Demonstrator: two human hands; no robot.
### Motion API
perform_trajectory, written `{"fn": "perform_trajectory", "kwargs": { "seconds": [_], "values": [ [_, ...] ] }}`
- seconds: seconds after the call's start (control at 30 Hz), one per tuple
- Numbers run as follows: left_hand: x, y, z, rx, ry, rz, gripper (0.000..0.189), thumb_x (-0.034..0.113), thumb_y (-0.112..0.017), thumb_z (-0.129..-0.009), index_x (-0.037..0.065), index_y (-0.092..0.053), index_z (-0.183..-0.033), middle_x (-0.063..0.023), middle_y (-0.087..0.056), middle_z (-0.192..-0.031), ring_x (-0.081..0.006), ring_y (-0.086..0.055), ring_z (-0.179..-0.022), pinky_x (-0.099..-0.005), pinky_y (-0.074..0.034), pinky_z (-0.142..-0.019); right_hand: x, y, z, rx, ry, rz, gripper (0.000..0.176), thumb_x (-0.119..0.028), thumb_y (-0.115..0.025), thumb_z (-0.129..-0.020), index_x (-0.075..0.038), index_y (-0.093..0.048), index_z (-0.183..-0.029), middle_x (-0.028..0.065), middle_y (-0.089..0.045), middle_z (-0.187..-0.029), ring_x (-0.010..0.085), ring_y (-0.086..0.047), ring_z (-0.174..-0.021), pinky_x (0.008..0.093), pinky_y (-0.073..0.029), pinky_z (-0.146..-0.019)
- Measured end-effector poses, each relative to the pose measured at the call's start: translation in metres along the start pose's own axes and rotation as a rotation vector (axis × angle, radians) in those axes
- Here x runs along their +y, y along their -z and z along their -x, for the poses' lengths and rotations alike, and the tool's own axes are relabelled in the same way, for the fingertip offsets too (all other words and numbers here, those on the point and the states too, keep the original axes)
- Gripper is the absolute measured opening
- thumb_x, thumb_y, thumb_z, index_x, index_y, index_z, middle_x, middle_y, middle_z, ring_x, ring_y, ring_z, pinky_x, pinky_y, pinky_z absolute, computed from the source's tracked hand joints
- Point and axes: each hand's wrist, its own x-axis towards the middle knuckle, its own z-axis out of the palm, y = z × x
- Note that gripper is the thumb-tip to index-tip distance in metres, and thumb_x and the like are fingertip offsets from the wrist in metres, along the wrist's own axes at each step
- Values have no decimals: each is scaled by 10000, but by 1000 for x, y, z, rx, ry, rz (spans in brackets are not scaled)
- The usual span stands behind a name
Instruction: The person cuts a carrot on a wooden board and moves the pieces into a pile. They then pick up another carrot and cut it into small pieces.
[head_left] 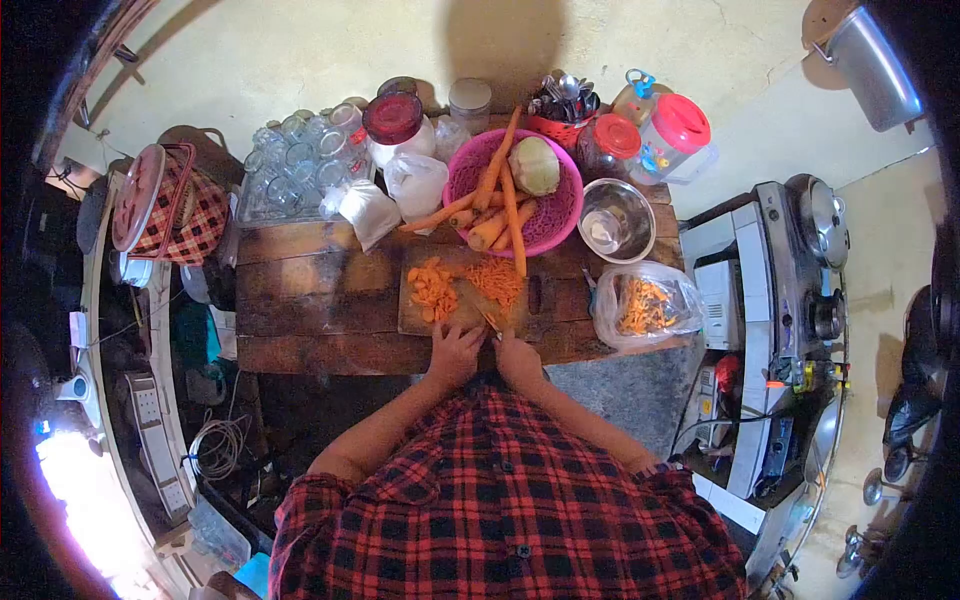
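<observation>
On the wooden cutting board point(412, 318) lie a heap of sliced carrot point(433, 288) to the left and a heap of finely cut carrot strips point(495, 282) to the right. My right hand point(518, 360) is wrapped round the handle of a knife point(489, 319); its blade points up and left toward the strips. My left hand point(457, 355) rests at the board's near edge, fingers apart and fingertips just below the slices. Behind the board, a pink basket point(572, 212) holds whole carrots point(490, 232) and a cabbage point(534, 166).
Right of the board are a steel bowl point(632, 240) and a plastic bag point(672, 335) with cut carrot pieces. Glasses point(300, 155), a red-lidded jar point(393, 120), white bags point(368, 212) and a red-lidded jug point(680, 125) line the table's back. A stove point(790, 260) stands right.
</observation>
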Motion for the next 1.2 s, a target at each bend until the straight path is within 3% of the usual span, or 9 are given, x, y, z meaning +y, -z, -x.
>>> {"fn": "perform_trajectory", "kwargs": {
  "seconds": [0.2, 0.47, 0.7, 0.77, 0.83, 0.93, 1.0, 1.13, 1.2],
  "values": [
    [0, -4, 5, 103, -22, -64, 387, 133, -562, -724, 87, -613, -1105, -6, -566, -1176, -226, -496, -1002, -578, -278, -927, 3, -2, 6, 17, 7, -16, 313, -294, -454, -914, 14, -445, -974, 241, -618, -734, 405, -621, -698, 489, -495, -594],
    [3, -7, 9, 5, -12, -68, 453, 233, -608, -717, 77, -585, -1142, -33, -530, -1206, -246, -460, -1064, -604, -227, -951, -2, -1, -5, 2, -7, 67, 287, -273, -451, -915, 5, -438, -987, 236, -622, -742, 389, -629, -711, 484, -502, -599],
    [12, -10, -28, -1, 16, -87, 421, 285, -597, -738, 64, -586, -1096, -61, -530, -1161, -307, -410, -1136, -648, -201, -936, 8, 11, -5, 134, 14, -5, 336, -242, -431, -918, 21, -397, -1124, 229, -631, -768, 405, -627, -692, 487, -514, -611],
    [8, 5, -48, -111, 98, -41, 384, 273, -588, -740, 62, -587, -1061, -79, -529, -1116, -305, -422, -1117, -633, -223, -924, 13, 13, -6, 137, 20, -41, 358, -249, -439, -915, 21, -378, -1142, 234, -627, -761, 413, -622, -693, 497, -507, -609],
    [-4, 9, -62, -1, 137, -45, 355, 255, -583, -740, 62, -591, -1037, -82, -532, -1092, -296, -428, -1105, -614, -239, -919, 15, 23, -3, 142, 24, -77, 382, -257, -446, -912, 22, -359, -1159, 239, -622, -754, 420, -617, -695, 507, -501, -606],
    [-37, 14, -82, 153, 256, -41, 304, 228, -584, -730, 69, -607, -988, -78, -540, -1062, -277, -443, -1081, -570, -270, -910, 15, 38, 10, 138, 40, -124, 388, -318, -444, -910, 16, -419, -1106, 243, -616, -733, 420, -615, -707, 515, -489, -601],
    [-56, 11, -90, 201, 332, -35, 282, 220, -591, -722, 76, -619, -962, -71, -547, -1056, -266, -451, -1068, -546, -284, -907, 21, 36, 12, 101, 10, -16, 352, -347, -436, -911, 0, -491, -891, 254, -591, -681, 433, -592, -651, 526, -467, -582],
    [-76, 9, -101, 12, 339, -201, 224, 206, -572, -739, 101, -644, -923, -47, -575, -1031, -253, -467, -1060, -526, -294, -918, 23, 37, 13, 108, 29, -29, 373, -369, -427, -909, -14, -524, -843, 246, -598, -685, 428, -597, -663, 526, -471, -602],
    [-77, 9, -104, -55, 309, -229, 215, 207, -561, -752, 110, -651, -922, -43, -588, -1015, -252, -477, -1050, -524, -300, -917, 22, 40, 10, 36, -11, 22, 401, -389, -420, -907, -12, -557, -920, 233, -624, -737, 410, -619, -708, 517, -487, -629]
  ]
}}
